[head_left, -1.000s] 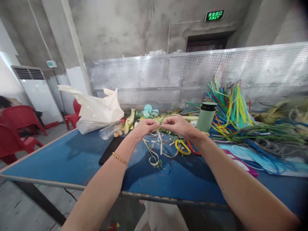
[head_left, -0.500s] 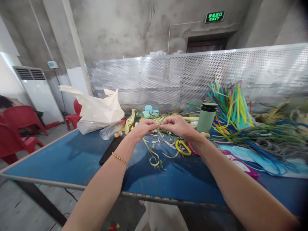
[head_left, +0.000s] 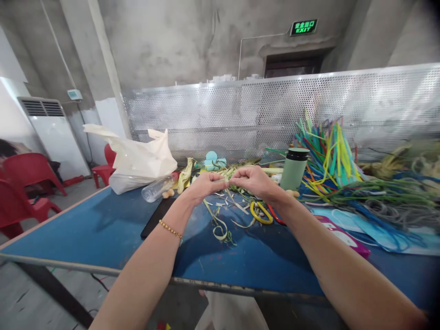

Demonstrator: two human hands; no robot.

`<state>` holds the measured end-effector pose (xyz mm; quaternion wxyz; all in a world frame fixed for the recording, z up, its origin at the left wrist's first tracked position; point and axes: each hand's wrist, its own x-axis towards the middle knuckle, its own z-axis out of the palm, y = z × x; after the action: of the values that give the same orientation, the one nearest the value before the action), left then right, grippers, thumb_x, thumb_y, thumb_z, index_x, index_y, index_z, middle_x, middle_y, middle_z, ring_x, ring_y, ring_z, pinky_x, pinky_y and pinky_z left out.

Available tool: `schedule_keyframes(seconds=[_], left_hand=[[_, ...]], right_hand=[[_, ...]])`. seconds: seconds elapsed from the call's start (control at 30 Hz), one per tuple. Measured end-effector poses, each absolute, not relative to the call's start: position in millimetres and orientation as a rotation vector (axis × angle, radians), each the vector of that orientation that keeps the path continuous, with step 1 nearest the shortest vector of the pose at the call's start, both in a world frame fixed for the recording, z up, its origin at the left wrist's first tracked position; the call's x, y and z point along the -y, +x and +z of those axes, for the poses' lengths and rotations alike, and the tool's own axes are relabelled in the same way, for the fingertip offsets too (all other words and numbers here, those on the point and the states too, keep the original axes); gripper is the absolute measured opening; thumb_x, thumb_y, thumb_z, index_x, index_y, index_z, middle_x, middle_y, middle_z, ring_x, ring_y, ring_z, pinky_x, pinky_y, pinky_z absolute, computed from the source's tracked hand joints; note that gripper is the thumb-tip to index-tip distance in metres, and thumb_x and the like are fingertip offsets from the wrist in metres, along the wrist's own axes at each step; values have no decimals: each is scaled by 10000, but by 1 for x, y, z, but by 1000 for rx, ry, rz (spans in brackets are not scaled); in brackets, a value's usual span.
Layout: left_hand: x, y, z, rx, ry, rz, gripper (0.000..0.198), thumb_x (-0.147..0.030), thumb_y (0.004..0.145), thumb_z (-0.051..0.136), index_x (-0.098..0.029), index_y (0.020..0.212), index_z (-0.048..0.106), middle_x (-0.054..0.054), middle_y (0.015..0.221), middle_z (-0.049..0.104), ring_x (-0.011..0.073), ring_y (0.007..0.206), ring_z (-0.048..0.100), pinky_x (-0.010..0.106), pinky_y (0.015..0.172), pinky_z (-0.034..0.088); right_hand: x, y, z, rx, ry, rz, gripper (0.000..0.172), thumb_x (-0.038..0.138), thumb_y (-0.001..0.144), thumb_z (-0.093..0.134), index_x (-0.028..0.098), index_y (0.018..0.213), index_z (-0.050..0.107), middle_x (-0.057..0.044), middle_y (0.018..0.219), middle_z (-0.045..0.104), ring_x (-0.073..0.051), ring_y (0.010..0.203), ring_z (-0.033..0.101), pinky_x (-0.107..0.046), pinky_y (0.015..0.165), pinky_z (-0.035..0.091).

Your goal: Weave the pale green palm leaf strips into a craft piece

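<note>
Above the far middle of the table, my left hand (head_left: 206,185) and my right hand (head_left: 252,181) meet fingertip to fingertip. Both are closed in a pinch on a thin, pale green plant strip (head_left: 227,182), mostly covered by the fingers. Below them, a curled pale strip (head_left: 220,229) with green shreds trails over the blue tabletop. Small cut white-green bits lie scattered behind it. Under my right wrist are a yellow-handled pair of scissors (head_left: 261,214), its blades hidden, and a red curved piece (head_left: 277,215).
A white plastic bag (head_left: 140,156) and a clear bottle (head_left: 156,188) stand left, near a black flat tablet (head_left: 154,215). To the right are a green jar (head_left: 294,169), colourful pipe cleaners (head_left: 337,156), green stems (head_left: 388,192) and a pink box (head_left: 347,238). A perforated metal screen (head_left: 220,119) rises behind.
The hands stay pinched together in nearly the same place, with only slight finger movement. The whole view has shifted slightly.
</note>
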<state>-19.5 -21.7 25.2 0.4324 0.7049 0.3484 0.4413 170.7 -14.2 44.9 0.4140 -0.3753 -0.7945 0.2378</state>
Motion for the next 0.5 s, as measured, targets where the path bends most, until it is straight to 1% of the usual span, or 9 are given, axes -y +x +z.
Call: schedule_keyframes(seconds=[0.13, 0.33, 0.47, 0.5], left_hand=[[21, -21, 25, -867, 1777, 1083, 302, -419, 700, 728, -129, 689, 641, -32, 596, 427, 67, 540, 285, 268, 537, 172], [24, -22, 28, -881, 1807, 1056, 296, -420, 700, 723, -131, 725, 661, -26, 600, 434, 73, 544, 273, 274, 539, 170], [22, -23, 27, -835, 1778, 1055, 328, -435, 677, 741, -128, 777, 684, -8, 636, 489, 81, 570, 326, 260, 550, 222], [22, -23, 26, -824, 1771, 1057, 335, -435, 669, 747, -128, 790, 689, -3, 645, 504, 85, 580, 343, 258, 557, 236]], right_hand=[[18, 171, 48, 1994, -963, 605, 230, 354, 732, 662, 142, 645, 655, 0, 570, 540, -89, 540, 421, -247, 508, 320], [20, 173, 52, 1998, -978, 616, 245, 375, 722, 675, 150, 638, 626, 13, 565, 503, -88, 535, 394, -259, 511, 300], [16, 175, 49, 2059, -964, 629, 375, 452, 776, 627, 176, 541, 529, 42, 502, 383, -85, 502, 312, -270, 494, 237], [15, 174, 47, 2057, -966, 656, 396, 475, 784, 615, 179, 538, 528, 44, 492, 367, -86, 497, 304, -272, 492, 231]])
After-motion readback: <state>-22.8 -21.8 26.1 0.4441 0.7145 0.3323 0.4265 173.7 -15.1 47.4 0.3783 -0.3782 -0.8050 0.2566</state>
